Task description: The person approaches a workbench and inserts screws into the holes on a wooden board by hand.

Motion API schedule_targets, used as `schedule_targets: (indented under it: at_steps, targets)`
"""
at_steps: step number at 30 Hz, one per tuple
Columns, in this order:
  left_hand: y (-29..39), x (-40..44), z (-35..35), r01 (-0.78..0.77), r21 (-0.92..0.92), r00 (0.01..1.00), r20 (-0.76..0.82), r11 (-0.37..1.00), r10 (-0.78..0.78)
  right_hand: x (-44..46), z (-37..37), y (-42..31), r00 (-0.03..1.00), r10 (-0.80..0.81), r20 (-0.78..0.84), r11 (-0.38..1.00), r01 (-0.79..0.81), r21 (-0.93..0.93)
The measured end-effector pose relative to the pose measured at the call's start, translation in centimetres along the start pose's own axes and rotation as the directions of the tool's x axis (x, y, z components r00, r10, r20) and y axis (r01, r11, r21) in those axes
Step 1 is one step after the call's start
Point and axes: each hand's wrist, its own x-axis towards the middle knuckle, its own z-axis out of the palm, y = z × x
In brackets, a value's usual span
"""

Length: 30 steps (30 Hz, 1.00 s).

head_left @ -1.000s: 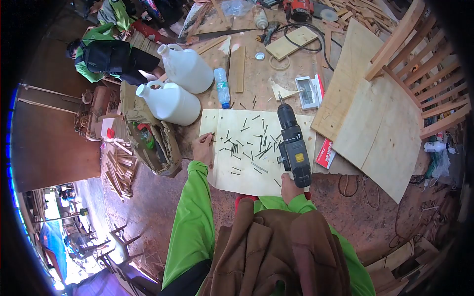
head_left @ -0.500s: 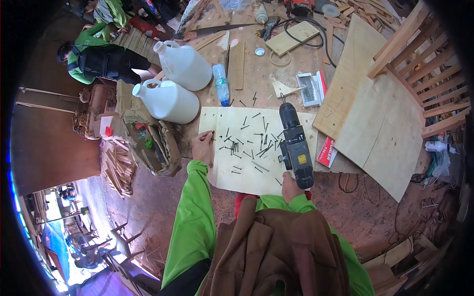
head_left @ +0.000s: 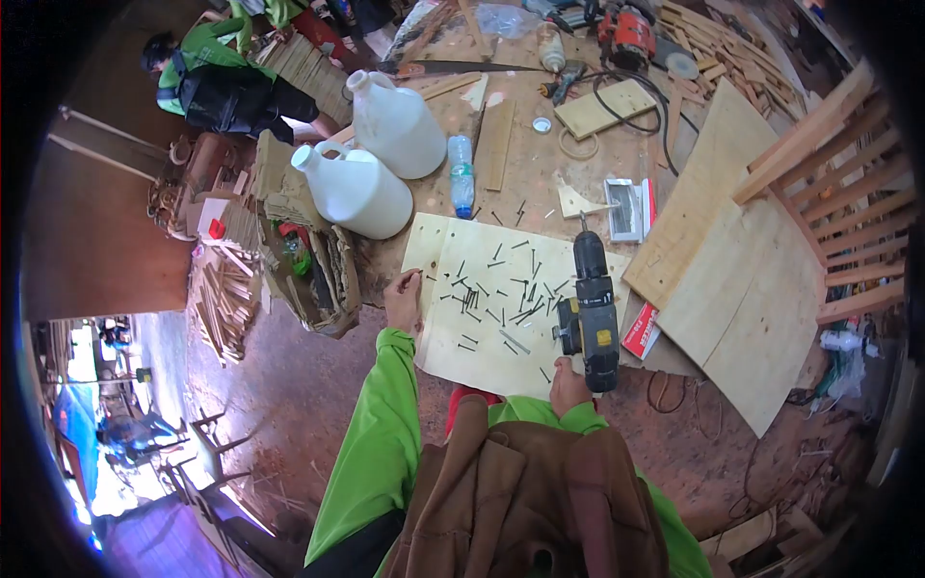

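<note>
My left hand (head_left: 403, 299) is at the left edge of a pale plywood board (head_left: 438, 352), its fingers pinched together; whatever they hold is too small to name. Many dark screws (head_left: 472, 299) lie scattered over the board. My right hand (head_left: 569, 388) grips the handle of a black cordless drill (head_left: 597, 323) at the board's right side. The drill points away from me, its bit near a small wooden offcut (head_left: 578, 199). An open box with a clear window (head_left: 625, 212) lies just beyond.
Two white jugs (head_left: 361, 193) and a water bottle (head_left: 462, 178) stand behind the board. A torn cardboard box (head_left: 313, 279) is at the left. Large panels (head_left: 713, 250) and a slatted wooden frame (head_left: 848, 202) fill the right. A co-worker (head_left: 222, 87) bends at the upper left.
The whole view has shifted and turned slightly, moving the table's things rightward in the picture. My left hand stays at the board's left edge, and my right hand still grips the drill.
</note>
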Motion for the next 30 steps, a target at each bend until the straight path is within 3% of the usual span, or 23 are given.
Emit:
schedule_targets:
  at_steps: [4,7,17,23,25,26,30]
  targets:
    - [-1.0,0.1,-0.1,0.177,-0.28,0.982,-0.013,0.944,-0.188,0.3,-1.3,-1.4,0.989,0.105,0.103,0.994,-0.107,0.015]
    - [1.1,-1.1,0.6,0.083,-0.041,0.99,-0.108,0.996,-0.087,-0.1,-1.1,-1.1,0.994,0.096,0.052,0.995,-0.098,0.033]
    - [0.3,-1.0,0.9,0.085,-0.099,0.98,-0.171,0.991,-0.101,1.8,2.9,-6.6,0.983,0.113,0.145,0.989,-0.126,0.082]
    - [-0.2,-0.6,0.7,0.026,-0.013,0.982,-0.186,1.0,-0.027,9.9,3.5,-13.4,0.986,0.15,0.068,0.979,-0.158,0.127]
    - [-0.4,-0.1,1.1,-0.075,0.109,0.961,-0.256,0.991,0.101,14.6,3.9,-15.1,0.986,0.15,0.07,0.968,-0.161,0.193]
    - [-0.8,-0.3,1.3,-0.116,0.175,0.945,-0.284,0.978,0.162,17.0,3.9,-16.7,0.997,0.056,0.05,0.981,-0.064,0.184]
    - [-0.8,-0.6,1.5,0.057,0.097,0.98,-0.196,0.994,-0.037,26.6,8.5,-17.8,0.957,-0.288,0.02,0.954,0.285,0.095]
